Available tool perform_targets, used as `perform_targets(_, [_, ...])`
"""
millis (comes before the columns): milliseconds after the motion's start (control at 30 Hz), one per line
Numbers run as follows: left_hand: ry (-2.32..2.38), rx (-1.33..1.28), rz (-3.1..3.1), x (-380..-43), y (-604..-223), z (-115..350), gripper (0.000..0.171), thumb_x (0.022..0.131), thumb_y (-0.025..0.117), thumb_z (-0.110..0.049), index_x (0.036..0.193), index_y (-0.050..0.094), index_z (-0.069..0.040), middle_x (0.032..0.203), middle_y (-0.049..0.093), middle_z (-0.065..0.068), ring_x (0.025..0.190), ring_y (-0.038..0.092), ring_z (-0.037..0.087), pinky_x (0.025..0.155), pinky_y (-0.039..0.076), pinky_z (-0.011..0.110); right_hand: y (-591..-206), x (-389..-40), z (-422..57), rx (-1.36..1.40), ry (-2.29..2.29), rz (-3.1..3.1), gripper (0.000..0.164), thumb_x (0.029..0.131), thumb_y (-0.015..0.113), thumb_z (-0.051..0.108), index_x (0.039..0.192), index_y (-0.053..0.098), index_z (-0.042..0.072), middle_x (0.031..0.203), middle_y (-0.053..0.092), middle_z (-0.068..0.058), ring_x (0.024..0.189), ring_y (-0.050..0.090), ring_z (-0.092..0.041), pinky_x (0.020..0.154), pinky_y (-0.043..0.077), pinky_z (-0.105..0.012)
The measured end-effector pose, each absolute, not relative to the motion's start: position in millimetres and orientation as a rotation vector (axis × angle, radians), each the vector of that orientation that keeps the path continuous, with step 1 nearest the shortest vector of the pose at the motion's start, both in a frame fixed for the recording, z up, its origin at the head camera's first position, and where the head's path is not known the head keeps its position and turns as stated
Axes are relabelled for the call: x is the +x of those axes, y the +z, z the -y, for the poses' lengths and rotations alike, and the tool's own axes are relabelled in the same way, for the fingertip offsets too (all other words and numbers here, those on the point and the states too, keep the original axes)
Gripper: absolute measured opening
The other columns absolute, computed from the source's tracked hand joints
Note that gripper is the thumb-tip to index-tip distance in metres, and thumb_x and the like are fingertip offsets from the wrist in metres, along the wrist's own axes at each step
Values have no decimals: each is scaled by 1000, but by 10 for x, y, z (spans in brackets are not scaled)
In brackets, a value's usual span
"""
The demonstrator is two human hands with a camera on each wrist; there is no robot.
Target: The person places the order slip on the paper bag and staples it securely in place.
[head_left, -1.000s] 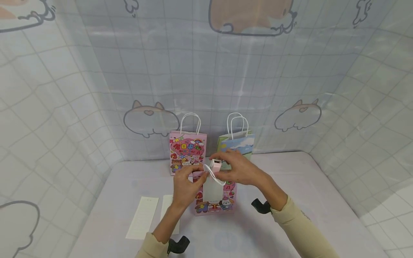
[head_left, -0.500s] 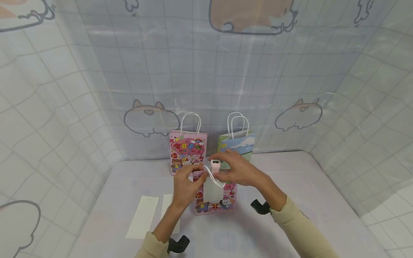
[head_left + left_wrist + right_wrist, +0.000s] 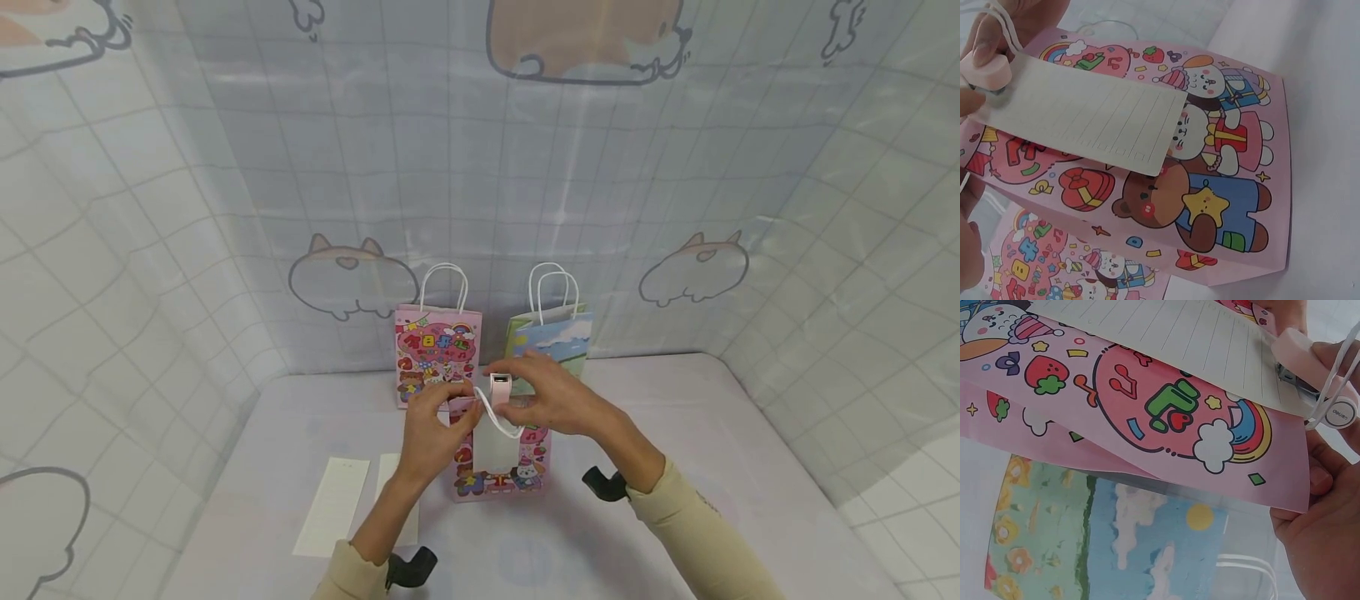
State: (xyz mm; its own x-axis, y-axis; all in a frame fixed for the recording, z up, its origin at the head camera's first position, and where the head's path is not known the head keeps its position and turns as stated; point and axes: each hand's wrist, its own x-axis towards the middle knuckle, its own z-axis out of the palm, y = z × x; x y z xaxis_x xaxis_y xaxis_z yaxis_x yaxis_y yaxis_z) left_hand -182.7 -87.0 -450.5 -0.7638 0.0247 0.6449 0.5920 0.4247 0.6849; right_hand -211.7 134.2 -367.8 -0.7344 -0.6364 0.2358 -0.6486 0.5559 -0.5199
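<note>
One pink stapler (image 3: 500, 394), on my remote feed, sits in the gripping right fingers (image 3: 513, 365) over a lined card (image 3: 495, 450) atop the front pink bag (image 3: 534, 454), whose edge the left fingers (image 3: 448, 391) pinch.

- On the farther pink bag (image 3: 438, 354), I read 今, 日 and 开 in big coloured characters; the green fourth I can't be sure of. Small letters beneath seem to say HAPPY DAY.
- On the nearer pink bag (image 3: 1147, 194), my lined slip (image 3: 1094, 112) covers part of the heading, leaving a green character and a piece of a red one showing.
- On my pink stapler (image 3: 1300, 356), a round label (image 3: 1338, 413) looks like "deli"; its remaining letters are too small.
- On my right sleeve (image 3: 701, 533), a tiny mark is too blurred to read.
</note>
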Motion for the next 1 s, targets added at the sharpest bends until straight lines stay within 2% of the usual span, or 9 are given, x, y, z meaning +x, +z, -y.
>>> perform_targets(200, [-1347,-592,2186,-1814,-4512,873,36,85,80,-24,119,70,-17,118,71,-2,115,57,21,106,23,61,-3687,-2118,-1337,1130,938,2758,52,88,78,37,136,61,26,121,65,10,103,52,-14,89,51,-45])
perform_targets(367, [-1341,-651,2191,-1821,-4495,856,46,81,82,-28,124,68,-21,117,71,-5,113,54,20,103,23,61,-3690,-2112,-1337,1134,933,2752,52,88,78,37,136,61,27,124,64,11,105,53,-13,92,50,-47])
perform_targets(733, [-1282,-617,2273,-1843,-4496,866,48,78,84,-34,121,72,-14,112,73,0,109,54,19,102,26,61,-3712,-2135,-1347,1167,937,2726,53,88,78,37,137,61,26,123,64,11,104,53,-12,91,50,-46])
perform_targets(1000, [-1264,-611,2327,-1859,-4465,890,44,79,84,-39,116,75,-18,106,72,-3,102,52,14,103,24,59,-3720,-2140,-1349,1186,941,2709,54,88,77,39,138,61,26,124,65,13,107,53,-11,95,47,-51])
